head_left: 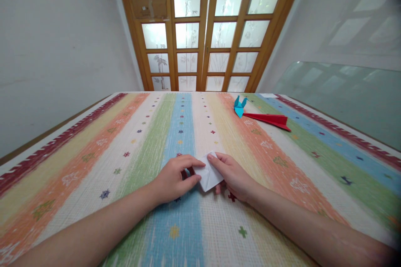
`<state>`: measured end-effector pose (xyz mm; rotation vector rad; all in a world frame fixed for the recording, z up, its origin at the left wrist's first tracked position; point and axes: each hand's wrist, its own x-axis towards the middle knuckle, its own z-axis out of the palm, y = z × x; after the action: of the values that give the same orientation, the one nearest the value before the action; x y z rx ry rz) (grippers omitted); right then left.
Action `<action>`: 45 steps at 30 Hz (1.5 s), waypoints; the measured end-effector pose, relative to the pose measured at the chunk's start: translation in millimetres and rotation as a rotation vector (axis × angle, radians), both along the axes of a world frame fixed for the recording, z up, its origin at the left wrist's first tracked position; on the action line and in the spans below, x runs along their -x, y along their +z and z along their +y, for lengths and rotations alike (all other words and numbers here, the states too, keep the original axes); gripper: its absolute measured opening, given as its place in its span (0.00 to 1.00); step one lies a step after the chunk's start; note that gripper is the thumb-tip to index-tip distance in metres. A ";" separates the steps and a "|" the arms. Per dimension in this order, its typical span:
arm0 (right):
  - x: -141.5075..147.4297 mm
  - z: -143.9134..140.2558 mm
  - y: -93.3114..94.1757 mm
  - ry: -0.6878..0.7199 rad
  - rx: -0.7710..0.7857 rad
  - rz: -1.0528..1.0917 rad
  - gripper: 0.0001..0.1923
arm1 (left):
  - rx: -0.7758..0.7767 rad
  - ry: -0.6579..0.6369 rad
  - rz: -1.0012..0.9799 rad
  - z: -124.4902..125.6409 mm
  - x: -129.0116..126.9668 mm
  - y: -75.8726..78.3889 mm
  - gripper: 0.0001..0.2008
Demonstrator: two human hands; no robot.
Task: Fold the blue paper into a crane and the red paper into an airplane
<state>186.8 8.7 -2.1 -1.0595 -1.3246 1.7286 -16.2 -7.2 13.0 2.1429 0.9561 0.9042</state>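
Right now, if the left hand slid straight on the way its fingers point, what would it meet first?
The left hand points rightward across the white folded paper it already pinches; just beyond, it would probably meet the right hand holding the paper's other side.

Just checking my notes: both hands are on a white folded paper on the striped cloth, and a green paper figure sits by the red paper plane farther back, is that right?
Not quite. The head view shows the paper figure is blue, not green. The rest holds: left hand and right hand are on the white folded paper on the striped cloth, red paper plane farther back.
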 end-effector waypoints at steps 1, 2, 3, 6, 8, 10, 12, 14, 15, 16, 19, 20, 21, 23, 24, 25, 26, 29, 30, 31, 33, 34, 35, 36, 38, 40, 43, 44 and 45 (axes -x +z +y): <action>-0.1 0.1 0.0 -0.003 0.006 -0.003 0.22 | -0.010 -0.018 0.000 0.2 0.6 -0.1 0.15; -0.2 0.2 0.0 -0.007 0.012 -0.007 0.22 | -0.019 -0.034 0.003 0.5 1.2 -0.5 0.15; -0.4 0.4 0.0 -0.012 0.019 -0.009 0.22 | -0.026 -0.047 0.008 1.0 2.0 -1.0 0.16; -1.0 1.0 1.0 -0.024 0.039 -0.007 0.23 | -0.049 -0.087 0.021 2.9 4.1 -2.7 0.20; -1.2 1.2 2.5 -0.019 0.046 -0.001 0.22 | -0.057 -0.099 0.018 3.6 4.9 -2.8 0.19; -1.4 1.2 4.1 -0.006 0.051 0.013 0.22 | -0.041 -0.083 0.012 3.7 5.0 -2.3 0.16; -1.8 1.0 5.4 0.010 0.061 0.021 0.21 | -0.005 -0.049 0.005 3.4 4.4 -1.4 0.12; -2.7 0.8 5.7 0.038 0.060 0.013 0.21 | 0.034 -0.009 -0.010 3.2 3.2 -0.5 0.09; -3.4 0.7 5.5 0.059 0.052 0.000 0.22 | 0.045 0.010 -0.024 3.1 2.3 0.0 0.08; -4.1 0.7 5.1 0.083 0.042 -0.020 0.22 | 0.048 0.029 -0.039 3.1 1.4 0.5 0.08; -5.6 0.5 3.8 0.145 0.032 -0.096 0.23 | 0.043 0.085 -0.075 3.0 -1.8 0.8 0.10; -5.6 0.3 3.7 0.153 0.035 -0.115 0.22 | 0.052 0.112 -0.084 3.0 -2.7 0.2 0.10; -5.3 0.2 3.8 0.157 0.037 -0.125 0.21 | 0.072 0.142 -0.094 2.9 -3.4 -0.7 0.09; -4.1 -0.2 4.4 0.160 0.038 -0.129 0.20 | 0.120 0.204 -0.117 2.7 -4.2 -3.4 0.08; -3.4 -0.3 4.9 0.166 0.037 -0.126 0.19 | 0.138 0.229 -0.127 2.6 -4.3 -4.8 0.09; -2.8 -0.3 5.4 0.175 0.036 -0.121 0.19 | 0.149 0.248 -0.135 2.6 -4.3 -6.1 0.11; -2.4 -0.2 5.9 0.183 0.040 -0.118 0.18 | 0.152 0.258 -0.138 2.6 -4.3 -7.0 0.12; -2.7 0.4 6.7 0.198 0.064 -0.102 0.20 | 0.147 0.267 -0.130 3.1 -4.5 -7.5 0.11; -3.2 0.5 7.1 0.200 0.076 -0.087 0.21 | 0.144 0.268 -0.128 3.4 -4.6 -7.1 0.10; -3.6 0.4 7.5 0.206 0.083 -0.073 0.24 | 0.141 0.271 -0.127 3.7 -4.8 -6.7 0.09; -4.3 -0.5 8.8 0.227 0.059 -0.078 0.25 | 0.136 0.281 -0.127 4.4 -5.0 -6.2 0.09; -4.4 -1.2 9.5 0.242 0.027 -0.108 0.24 | 0.135 0.286 -0.126 4.6 -5.0 -6.1 0.09; -4.3 -1.9 9.9 0.259 -0.010 -0.148 0.21 | 0.136 0.289 -0.124 4.8 -4.9 -6.2 0.09; -4.0 -2.7 10.1 0.275 -0.045 -0.186 0.19 | 0.137 0.289 -0.121 5.0 -4.8 -6.1 0.08; -3.2 -3.7 9.4 0.292 -0.089 -0.223 0.17 | 0.131 0.278 -0.106 5.2 -4.5 -5.7 0.08; -2.7 -4.0 7.7 0.294 -0.089 -0.228 0.17 | 0.098 0.255 -0.077 5.3 -3.9 -4.4 0.08; -3.1 -3.7 5.3 0.294 -0.078 -0.266 0.18 | 0.025 0.202 -0.036 5.6 -2.8 -2.3 0.09; -3.5 -3.7 4.9 0.292 -0.078 -0.279 0.19 | 0.008 0.186 -0.030 5.7 -2.5 -2.0 0.09; -3.8 -3.7 4.6 0.289 -0.080 -0.290 0.19 | -0.004 0.176 -0.028 5.8 -2.3 -1.8 0.09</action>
<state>190.6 5.0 2.6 -1.1486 -1.7888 1.7549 -13.9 -1.4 11.2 2.0677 1.1430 1.0178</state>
